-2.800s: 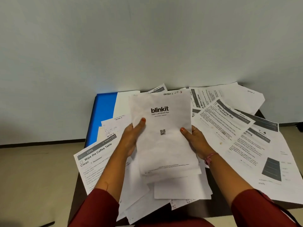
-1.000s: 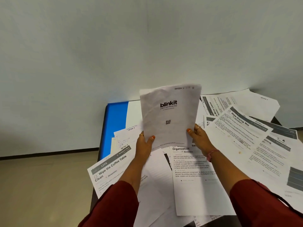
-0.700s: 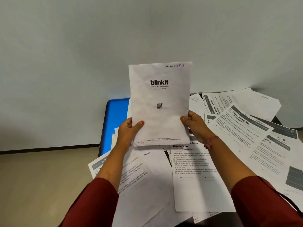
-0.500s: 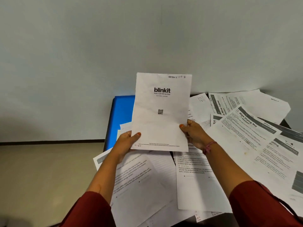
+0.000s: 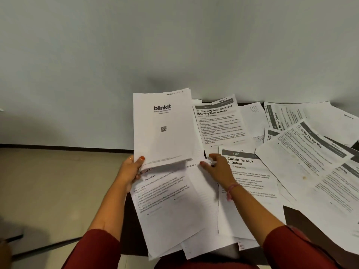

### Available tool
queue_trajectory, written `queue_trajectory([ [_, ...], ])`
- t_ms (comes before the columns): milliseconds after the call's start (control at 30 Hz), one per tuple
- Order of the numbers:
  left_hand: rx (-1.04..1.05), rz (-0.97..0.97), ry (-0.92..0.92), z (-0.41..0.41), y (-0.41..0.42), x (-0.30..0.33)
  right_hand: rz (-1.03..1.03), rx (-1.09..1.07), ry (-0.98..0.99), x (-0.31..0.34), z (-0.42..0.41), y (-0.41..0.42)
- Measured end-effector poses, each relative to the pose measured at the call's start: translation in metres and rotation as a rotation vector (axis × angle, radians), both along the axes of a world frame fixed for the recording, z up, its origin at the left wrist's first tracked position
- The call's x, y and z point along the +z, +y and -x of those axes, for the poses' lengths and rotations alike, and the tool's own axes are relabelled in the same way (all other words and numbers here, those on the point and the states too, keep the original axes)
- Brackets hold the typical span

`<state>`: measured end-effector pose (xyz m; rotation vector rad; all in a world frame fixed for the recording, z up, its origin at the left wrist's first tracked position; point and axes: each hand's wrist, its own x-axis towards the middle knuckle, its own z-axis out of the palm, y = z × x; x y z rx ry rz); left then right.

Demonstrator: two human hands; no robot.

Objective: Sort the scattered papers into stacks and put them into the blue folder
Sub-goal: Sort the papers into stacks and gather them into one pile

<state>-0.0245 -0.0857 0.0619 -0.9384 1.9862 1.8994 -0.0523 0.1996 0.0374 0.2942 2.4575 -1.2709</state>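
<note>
The blinkit sheet (image 5: 162,127) stands raised above the table's left end, its face toward the camera. The left hand (image 5: 129,171) pinches its lower left corner, thumb on the front, fingers behind. The right hand (image 5: 217,167) is just off the sheet's lower right corner, fingers loosely spread over the papers and gripping nothing. Under the raised sheet lies a tilted Workstation sheet (image 5: 165,199). Beside it to the right lie the Curtain Tie-back sheet (image 5: 250,183) and, farther back, the Charging Small Items sheet (image 5: 219,125). More overlapping papers (image 5: 310,152) cover the dark table (image 5: 291,212) to the right. The blue folder cannot be seen.
</note>
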Motion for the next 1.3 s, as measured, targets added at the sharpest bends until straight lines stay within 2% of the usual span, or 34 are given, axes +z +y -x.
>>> queue_trajectory([
  [100,0.012,-0.049,-0.030,-0.002,-0.012,-0.002,-0.315,0.135,-0.012,-0.012,-0.020,-0.021],
  [267,0.045,-0.095,-0.052,-0.004,-0.013,-0.004,-0.524,0.159,-0.117,-0.016,-0.028,-0.044],
  [333,0.044,-0.101,-0.054,-0.005,-0.011,-0.005,-0.564,0.138,-0.125,-0.016,-0.026,-0.043],
  [467,0.065,-0.129,-0.056,-0.009,-0.008,-0.006,-0.490,0.060,-0.130,-0.015,-0.016,-0.033],
  [667,0.117,-0.190,-0.050,-0.013,-0.006,-0.005,-0.220,0.003,-0.147,-0.015,-0.007,-0.011],
  [800,0.145,-0.232,-0.053,-0.015,-0.005,-0.005,0.218,-0.089,-0.133,0.000,-0.010,0.002],
  [933,0.179,-0.262,-0.050,-0.014,-0.002,-0.002,0.495,-0.208,-0.153,0.010,-0.013,0.026],
  [1100,0.182,-0.251,-0.059,-0.009,0.003,-0.001,0.742,-0.396,-0.175,0.006,-0.025,0.064],
  [1300,0.132,-0.155,-0.082,-0.003,0.011,-0.003,0.833,-0.507,-0.137,0.001,-0.039,0.100],
])
